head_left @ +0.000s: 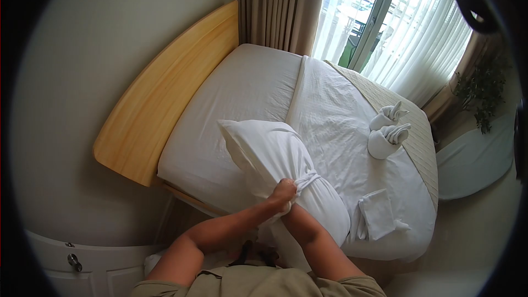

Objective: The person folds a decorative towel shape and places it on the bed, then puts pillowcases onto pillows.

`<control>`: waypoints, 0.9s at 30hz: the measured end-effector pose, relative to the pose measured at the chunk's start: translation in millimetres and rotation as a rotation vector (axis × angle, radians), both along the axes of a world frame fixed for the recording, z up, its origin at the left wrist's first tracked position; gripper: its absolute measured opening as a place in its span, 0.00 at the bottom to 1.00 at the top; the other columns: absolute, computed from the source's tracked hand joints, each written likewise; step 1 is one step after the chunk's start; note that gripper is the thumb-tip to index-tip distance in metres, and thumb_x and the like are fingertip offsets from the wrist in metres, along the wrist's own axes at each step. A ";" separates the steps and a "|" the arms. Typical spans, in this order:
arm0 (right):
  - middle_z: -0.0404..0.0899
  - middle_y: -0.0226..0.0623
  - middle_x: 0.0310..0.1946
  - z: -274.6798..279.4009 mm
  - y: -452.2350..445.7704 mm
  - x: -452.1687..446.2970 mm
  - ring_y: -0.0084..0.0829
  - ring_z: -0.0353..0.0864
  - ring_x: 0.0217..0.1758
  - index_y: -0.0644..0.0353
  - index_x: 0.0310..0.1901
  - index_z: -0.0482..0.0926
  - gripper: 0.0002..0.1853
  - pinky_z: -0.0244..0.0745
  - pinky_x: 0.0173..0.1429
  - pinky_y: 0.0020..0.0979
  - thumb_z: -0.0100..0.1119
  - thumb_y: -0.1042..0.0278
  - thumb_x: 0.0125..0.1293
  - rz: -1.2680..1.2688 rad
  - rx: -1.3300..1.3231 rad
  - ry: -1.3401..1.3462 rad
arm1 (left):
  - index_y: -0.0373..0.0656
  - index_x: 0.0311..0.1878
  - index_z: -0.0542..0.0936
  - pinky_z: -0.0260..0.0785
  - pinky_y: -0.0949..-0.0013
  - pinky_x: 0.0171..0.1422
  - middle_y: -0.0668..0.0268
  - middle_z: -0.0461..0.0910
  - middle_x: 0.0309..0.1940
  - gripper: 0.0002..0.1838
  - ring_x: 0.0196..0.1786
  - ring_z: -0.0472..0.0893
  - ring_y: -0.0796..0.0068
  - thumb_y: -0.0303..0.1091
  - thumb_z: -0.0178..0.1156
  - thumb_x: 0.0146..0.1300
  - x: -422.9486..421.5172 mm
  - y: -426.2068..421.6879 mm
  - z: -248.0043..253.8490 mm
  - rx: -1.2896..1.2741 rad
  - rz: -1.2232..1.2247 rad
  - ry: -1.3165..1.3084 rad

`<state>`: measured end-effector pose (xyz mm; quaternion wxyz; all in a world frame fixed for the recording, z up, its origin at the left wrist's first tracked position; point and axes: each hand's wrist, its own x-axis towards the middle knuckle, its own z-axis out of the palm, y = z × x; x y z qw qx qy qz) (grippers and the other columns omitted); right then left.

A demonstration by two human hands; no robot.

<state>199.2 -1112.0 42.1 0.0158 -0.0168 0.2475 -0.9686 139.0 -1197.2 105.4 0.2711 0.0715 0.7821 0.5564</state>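
Note:
A white pillow in a white pillowcase (275,143) is held up in front of me over the near side of the bed. My left hand (284,191) is closed in a fist around bunched fabric of the pillowcase. Folds spread out from the gathered cloth beside the fist. My right forearm (308,225) reaches up to the same spot. The fingers of my right hand are hidden behind the left fist and the cloth, so their grip does not show. Below the gathered part, the loose fabric hangs towards my body.
Beneath the pillow is a bed (258,71) with white sheets and a wooden headboard (170,93). On it stand two rolled towels (384,142) and folded white linen (377,214). A beige quilted cover (379,96) lies along the foot. A white door (99,264) is at lower left.

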 end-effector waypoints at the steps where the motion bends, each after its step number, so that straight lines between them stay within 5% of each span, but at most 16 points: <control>1: 0.66 0.37 0.43 12.0 10.8 0.7 0.34 0.68 0.52 0.59 0.54 0.64 0.18 0.63 0.62 0.39 0.40 0.57 0.67 0.002 0.043 -0.012 | 0.41 0.30 0.77 0.66 0.66 0.26 0.67 0.70 0.19 0.09 0.22 0.70 0.73 0.24 0.47 0.50 17.0 3.3 12.1 0.557 0.294 -0.499; 5: 0.69 0.37 0.43 33.9 28.8 -29.1 0.34 0.70 0.52 0.59 0.54 0.66 0.19 0.65 0.61 0.40 0.40 0.56 0.68 -0.096 -0.001 0.010 | 0.38 0.30 0.76 0.62 0.73 0.28 0.71 0.71 0.22 0.10 0.23 0.67 0.80 0.23 0.45 0.50 84.9 -39.8 104.4 0.682 0.187 -0.411; 6: 0.69 0.36 0.43 35.3 29.9 -42.6 0.34 0.70 0.52 0.59 0.54 0.66 0.20 0.65 0.61 0.40 0.40 0.56 0.69 -0.130 -0.034 0.013 | 0.38 0.30 0.76 0.62 0.73 0.28 0.71 0.71 0.22 0.10 0.23 0.67 0.80 0.23 0.45 0.50 85.9 -44.6 100.4 0.675 0.170 -0.413; 8: 0.71 0.36 0.44 26.9 28.2 -64.6 0.34 0.71 0.51 0.60 0.55 0.67 0.20 0.66 0.61 0.40 0.39 0.55 0.69 -0.199 -0.110 -0.015 | 0.38 0.30 0.75 0.62 0.73 0.29 0.73 0.71 0.24 0.10 0.25 0.67 0.81 0.21 0.43 0.50 94.0 -51.6 89.0 0.444 0.339 0.387; 11: 0.72 0.36 0.44 -5.8 18.4 -92.5 0.34 0.73 0.51 0.60 0.55 0.68 0.21 0.67 0.60 0.40 0.39 0.54 0.70 -0.288 -0.235 -0.150 | 0.36 0.30 0.74 0.64 0.71 0.30 0.69 0.71 0.22 0.10 0.26 0.69 0.79 0.18 0.41 0.49 80.7 -64.7 53.3 0.268 0.190 0.262; 15: 0.75 0.36 0.45 -64.6 2.7 -102.7 0.34 0.74 0.51 0.60 0.55 0.69 0.22 0.69 0.59 0.40 0.38 0.53 0.71 -0.339 -0.392 -0.369 | 0.37 0.27 0.69 0.67 0.59 0.34 0.55 0.69 0.24 0.05 0.29 0.74 0.57 0.17 0.49 0.44 65.8 -81.2 -11.5 -0.064 0.007 0.809; 19: 0.77 0.36 0.46 -63.5 40.1 -92.0 0.34 0.76 0.50 0.61 0.56 0.70 0.23 0.71 0.58 0.40 0.38 0.51 0.72 -0.181 -0.540 -0.485 | 0.38 0.26 0.69 0.68 0.56 0.35 0.57 0.70 0.25 0.06 0.32 0.73 0.52 0.19 0.52 0.43 65.0 -94.3 -43.8 -0.225 -0.087 0.841; 20: 0.78 0.42 0.48 -33.8 53.6 -79.0 0.32 0.77 0.50 0.62 0.55 0.72 0.21 0.75 0.54 0.37 0.49 0.54 0.69 -0.007 -0.382 -0.320 | 0.39 0.26 0.70 0.69 0.57 0.35 0.58 0.70 0.25 0.06 0.32 0.74 0.54 0.19 0.52 0.43 59.8 -97.3 -50.3 -0.260 -0.157 0.888; 21: 0.78 0.42 0.48 -16.6 63.1 -86.0 0.32 0.77 0.50 0.62 0.55 0.72 0.21 0.75 0.54 0.37 0.49 0.54 0.69 -0.016 -0.381 -0.321 | 0.40 0.26 0.70 0.70 0.59 0.36 0.59 0.70 0.25 0.06 0.32 0.74 0.56 0.19 0.52 0.42 55.4 -95.7 -53.1 -0.294 -0.225 0.939; 23: 0.79 0.41 0.45 3.1 82.6 -107.8 0.34 0.80 0.47 0.66 0.49 0.75 0.25 0.75 0.52 0.40 0.59 0.51 0.61 -0.133 -0.038 -0.588 | 0.40 0.26 0.70 0.70 0.60 0.35 0.60 0.70 0.25 0.06 0.32 0.75 0.58 0.19 0.53 0.42 61.2 -75.0 -48.4 -0.236 -0.324 0.986; 25: 0.82 0.40 0.38 -41.8 98.9 -136.7 0.34 0.82 0.41 0.67 0.44 0.78 0.27 0.77 0.42 0.41 0.65 0.49 0.54 -0.284 0.858 -0.638 | 0.40 0.25 0.70 0.70 0.61 0.35 0.61 0.70 0.25 0.06 0.32 0.75 0.59 0.20 0.53 0.42 60.8 -59.1 -44.5 -0.170 -0.422 1.042; 26: 0.82 0.42 0.30 -61.2 117.1 -144.9 0.38 0.82 0.32 0.64 0.36 0.80 0.19 0.76 0.37 0.41 0.64 0.54 0.53 -0.320 1.240 -0.517 | 0.41 0.25 0.70 0.69 0.62 0.34 0.62 0.70 0.24 0.06 0.31 0.75 0.60 0.20 0.53 0.41 58.3 -54.1 -43.2 -0.186 -0.427 1.026; 27: 0.82 0.42 0.30 -50.7 120.4 -136.6 0.38 0.82 0.32 0.64 0.36 0.80 0.19 0.76 0.37 0.41 0.64 0.54 0.53 -0.326 1.232 -0.525 | 0.41 0.24 0.69 0.69 0.62 0.33 0.62 0.70 0.24 0.06 0.30 0.75 0.61 0.20 0.54 0.41 57.4 -52.7 -42.9 -0.206 -0.439 1.005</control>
